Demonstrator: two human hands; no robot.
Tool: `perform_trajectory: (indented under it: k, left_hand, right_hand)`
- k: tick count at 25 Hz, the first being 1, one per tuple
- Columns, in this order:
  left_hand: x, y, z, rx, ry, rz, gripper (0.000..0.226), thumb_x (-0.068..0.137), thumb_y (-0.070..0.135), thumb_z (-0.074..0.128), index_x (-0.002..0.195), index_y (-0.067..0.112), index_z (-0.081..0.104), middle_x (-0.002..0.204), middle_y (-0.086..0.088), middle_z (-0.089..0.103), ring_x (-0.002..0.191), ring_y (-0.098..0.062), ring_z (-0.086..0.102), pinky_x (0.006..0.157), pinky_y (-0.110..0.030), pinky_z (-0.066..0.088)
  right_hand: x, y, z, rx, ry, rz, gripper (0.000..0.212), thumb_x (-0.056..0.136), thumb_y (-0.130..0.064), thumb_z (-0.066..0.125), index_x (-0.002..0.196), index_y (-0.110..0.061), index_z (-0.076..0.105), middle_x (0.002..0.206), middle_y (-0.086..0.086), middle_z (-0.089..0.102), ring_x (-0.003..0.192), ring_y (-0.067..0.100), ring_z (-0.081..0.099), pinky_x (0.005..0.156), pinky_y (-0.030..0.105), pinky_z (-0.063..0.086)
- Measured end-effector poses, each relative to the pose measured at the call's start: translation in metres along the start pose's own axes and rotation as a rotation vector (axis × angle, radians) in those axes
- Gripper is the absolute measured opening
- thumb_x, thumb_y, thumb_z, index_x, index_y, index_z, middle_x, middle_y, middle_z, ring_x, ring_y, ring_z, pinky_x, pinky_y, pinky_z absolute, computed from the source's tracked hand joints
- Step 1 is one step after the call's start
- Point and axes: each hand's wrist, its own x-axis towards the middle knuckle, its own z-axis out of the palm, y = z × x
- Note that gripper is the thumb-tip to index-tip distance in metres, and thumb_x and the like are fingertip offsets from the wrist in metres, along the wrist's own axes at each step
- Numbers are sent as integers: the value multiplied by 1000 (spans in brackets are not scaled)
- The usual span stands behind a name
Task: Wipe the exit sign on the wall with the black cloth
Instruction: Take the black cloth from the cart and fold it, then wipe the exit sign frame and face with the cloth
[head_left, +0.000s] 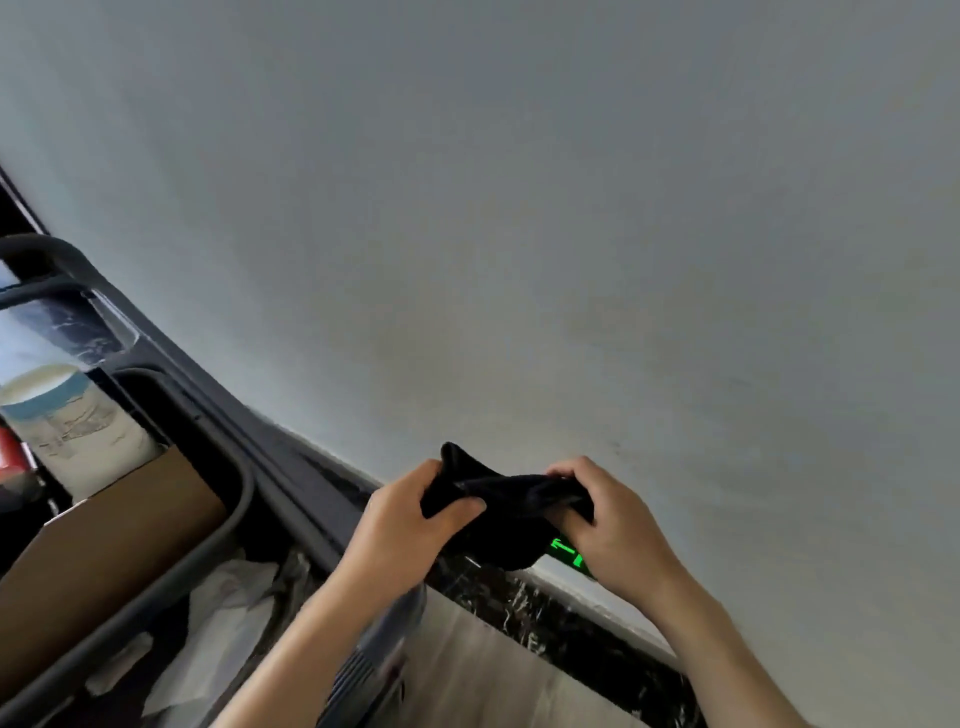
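Both hands grip the black cloth (506, 512) bunched between them: the left hand (405, 525) pinches its left end, the right hand (605, 525) clutches its right end. Just beneath, low on the grey wall (519, 208), the green exit sign (567, 553) glows, mostly hidden by cloth and right hand.

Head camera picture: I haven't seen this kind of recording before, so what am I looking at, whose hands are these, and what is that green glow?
There is one picture, taken by a wide-angle camera worn on a person's head, looking forward and down; the wide lens bends straight lines. No machine is involved. The left hand and the right hand both grip a bunched black cloth between them. The green glow is the lit exit sign, low on the pale wall, just above the dark marbled skirting; the cloth and right hand hide most of it. At left stands a grey cart holding a cardboard box, a white tub and crumpled white material.
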Motion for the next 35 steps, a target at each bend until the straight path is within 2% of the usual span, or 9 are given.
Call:
perform_trajectory:
  k: [4,8,12,15,19,25,28,31,35]
  left_hand:
    - [-1,38,56,-186,-114,11,9,93,23,74,88,30,69,74,19,75,66,5,70,55,-11,50]
    - [-9,69,114,-423,-251,-60,8,85,35,75,91,30,76,91,2,80,87,-12,76,66,-24,59]
    - [-16,78,158,-553,-339,-174,22,76,34,76,96,24,78,99,-8,80,94,-23,77,70,-29,61]
    - [-19,80,182,-569,-413,-271,43,76,35,76,111,10,72,101,-10,79,95,-25,77,69,-34,62]
    - [-16,79,210,-528,-408,-344,53,79,46,69,110,4,69,98,-14,79,90,-29,77,68,-45,64]
    - [9,36,249,-398,-435,-412,27,89,4,75,114,4,64,100,-10,79,90,-21,78,71,-36,63]
    - [24,7,272,-400,-387,-399,48,88,-3,75,123,23,55,104,-12,78,91,-21,77,77,-38,64]
    - [48,-43,298,-404,-490,-338,71,89,-4,74,135,44,50,112,-5,76,104,-15,73,94,-37,59]
    - [79,-116,332,-177,-616,-309,61,81,1,84,132,25,61,117,3,71,110,-10,67,103,-35,53]
  right_hand:
    - [-43,30,-50,231,120,91,18,89,-26,66,94,-43,62,97,-24,68,93,-2,63,73,11,47]
    - [-82,70,-87,478,154,204,29,85,-18,71,105,-37,66,103,-13,72,101,8,67,83,28,54]
    - [-109,103,-102,746,118,312,33,81,-43,71,112,-33,65,106,-3,74,101,19,70,84,40,58]
    - [-117,125,-104,731,223,366,24,93,-48,53,101,-32,70,97,-5,74,94,14,71,74,28,57]
    - [-123,152,-98,710,289,426,10,86,-27,69,96,-31,71,87,-10,74,85,13,71,67,23,55]
    - [-124,209,-76,683,331,578,47,70,-12,81,102,-44,67,94,-14,74,88,7,70,75,25,56]
    - [-119,248,-54,648,333,662,46,65,-5,81,94,-39,70,90,-9,75,88,7,69,80,27,53]
    - [-105,295,-22,631,345,668,44,69,1,77,90,-37,71,90,-12,75,89,8,69,77,24,51]
    - [-87,356,30,789,441,685,38,79,0,70,95,-34,71,95,-1,74,95,21,69,78,42,58]
